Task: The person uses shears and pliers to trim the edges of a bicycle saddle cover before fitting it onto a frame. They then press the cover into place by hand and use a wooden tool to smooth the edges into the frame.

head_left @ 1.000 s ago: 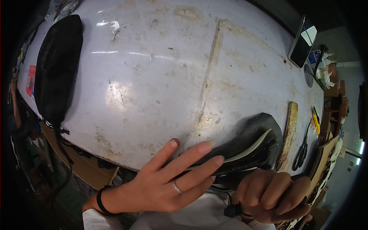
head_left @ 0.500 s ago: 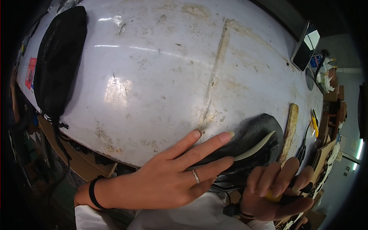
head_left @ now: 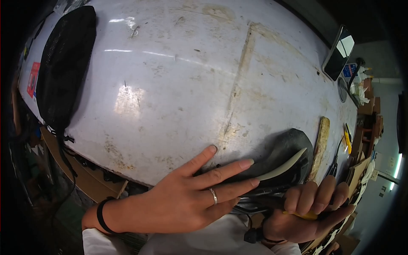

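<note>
left hand (head_left: 191, 199) is spread flat, fingers apart, pressing down on the dark shoe piece (head_left: 280, 159) at the near edge of the white worktable (head_left: 178, 85), looks like to keep it from sliding. right hand (head_left: 308, 212) is fisted tight round a yellow-handled tool (head_left: 302, 215) right beside it, so one pins while the other works. black bag (head_left: 63, 63) and phone (head_left: 338, 53) sit well apart.

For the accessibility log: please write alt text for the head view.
A left hand lies flat, fingers spread, on a dark shoe piece with a cream sole edge at the near edge of a scuffed white table. The right hand grips a yellow-handled tool.
</note>
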`<state>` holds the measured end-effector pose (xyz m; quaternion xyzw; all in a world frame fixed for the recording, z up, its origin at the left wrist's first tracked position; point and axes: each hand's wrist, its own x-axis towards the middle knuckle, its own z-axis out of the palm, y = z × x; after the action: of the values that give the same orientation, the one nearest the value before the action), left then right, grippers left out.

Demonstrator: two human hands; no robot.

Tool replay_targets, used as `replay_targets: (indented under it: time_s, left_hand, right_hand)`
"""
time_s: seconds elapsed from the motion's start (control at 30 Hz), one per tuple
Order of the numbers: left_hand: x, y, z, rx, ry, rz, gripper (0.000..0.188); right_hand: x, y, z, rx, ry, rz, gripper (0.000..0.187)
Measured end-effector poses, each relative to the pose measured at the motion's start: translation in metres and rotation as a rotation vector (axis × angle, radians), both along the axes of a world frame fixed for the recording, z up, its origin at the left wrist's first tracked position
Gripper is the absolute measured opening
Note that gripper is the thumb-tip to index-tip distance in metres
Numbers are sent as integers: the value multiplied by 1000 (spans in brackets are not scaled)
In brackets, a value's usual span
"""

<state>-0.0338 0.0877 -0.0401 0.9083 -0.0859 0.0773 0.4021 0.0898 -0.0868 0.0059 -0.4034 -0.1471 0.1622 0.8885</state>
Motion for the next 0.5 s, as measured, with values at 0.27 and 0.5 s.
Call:
replay_targets:
  time_s: [0.27, 0.5]
  left_hand:
    - [5, 2, 7, 50, 40, 34, 8]
    - [18, 10, 20, 85, 84, -59, 20]
  right_hand:
    - [2, -6, -12, -46, -158, 112, 35]
    - [2, -6, -16, -11, -237, 146, 34]
